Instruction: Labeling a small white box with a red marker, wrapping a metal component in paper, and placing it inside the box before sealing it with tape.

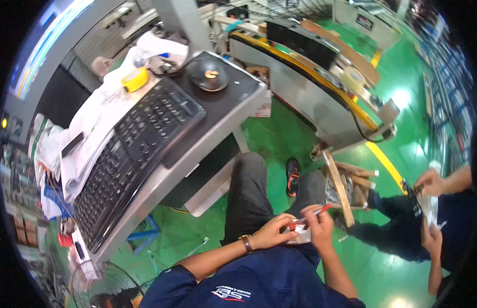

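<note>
A red pen (302,222) lies slantwise between my hands, above my lap. My left hand (272,232), with a watch on its wrist, is closed at the pen's lower red end. My right hand (319,224) has its fingers closed round the barrel, and the other red tip sticks out past them. Under the pen, between both hands, is a small white piece of paper (301,236). The fingers partly hide its edges, so which hand bears it I cannot tell.
At left, a desk holds a black keyboard (141,128), a dark round dome-shaped thing (207,73), a yellow tape measure (135,79) and papers (97,113). A fan (102,282) stands lower left. Wood pieces (339,187) lie in a box near my knee. Another person (443,226) handles something at right.
</note>
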The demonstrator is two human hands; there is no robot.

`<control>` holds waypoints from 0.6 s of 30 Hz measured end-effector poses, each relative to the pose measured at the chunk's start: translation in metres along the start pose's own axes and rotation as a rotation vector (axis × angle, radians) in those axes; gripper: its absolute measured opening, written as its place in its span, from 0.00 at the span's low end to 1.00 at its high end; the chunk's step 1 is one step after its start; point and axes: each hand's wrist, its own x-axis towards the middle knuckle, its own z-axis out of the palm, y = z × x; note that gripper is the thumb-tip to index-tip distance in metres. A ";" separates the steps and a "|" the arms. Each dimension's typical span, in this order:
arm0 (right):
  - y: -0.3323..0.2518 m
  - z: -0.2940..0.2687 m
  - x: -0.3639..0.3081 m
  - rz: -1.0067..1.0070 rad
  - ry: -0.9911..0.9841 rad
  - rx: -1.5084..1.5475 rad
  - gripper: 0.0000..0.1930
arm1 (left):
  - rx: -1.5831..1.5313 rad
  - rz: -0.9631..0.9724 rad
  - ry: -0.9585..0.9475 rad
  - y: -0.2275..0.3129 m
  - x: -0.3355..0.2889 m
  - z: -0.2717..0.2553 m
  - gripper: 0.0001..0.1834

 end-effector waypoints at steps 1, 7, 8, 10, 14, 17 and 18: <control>-0.020 0.000 0.019 0.024 0.026 -0.069 0.10 | 0.073 0.032 -0.005 -0.008 -0.003 -0.003 0.13; -0.210 0.067 0.129 -0.360 -0.177 -0.286 0.23 | 0.000 -0.046 -0.013 -0.023 -0.004 -0.012 0.14; -0.250 0.088 0.137 -0.395 -0.257 -0.415 0.27 | 0.022 0.002 -0.055 -0.027 0.001 -0.012 0.16; -0.284 0.134 0.167 -0.488 -0.400 -0.574 0.30 | 0.028 0.070 -0.091 -0.023 0.004 -0.018 0.17; -0.315 0.209 0.222 -0.855 -0.400 -0.806 0.31 | 0.043 0.115 -0.105 -0.026 0.005 -0.018 0.19; -0.329 0.240 0.241 -0.909 -0.392 -0.947 0.31 | 0.057 0.107 -0.137 -0.023 0.004 -0.029 0.22; -0.331 0.249 0.243 -0.892 -0.407 -0.977 0.30 | 0.040 0.098 -0.133 -0.026 0.000 -0.031 0.23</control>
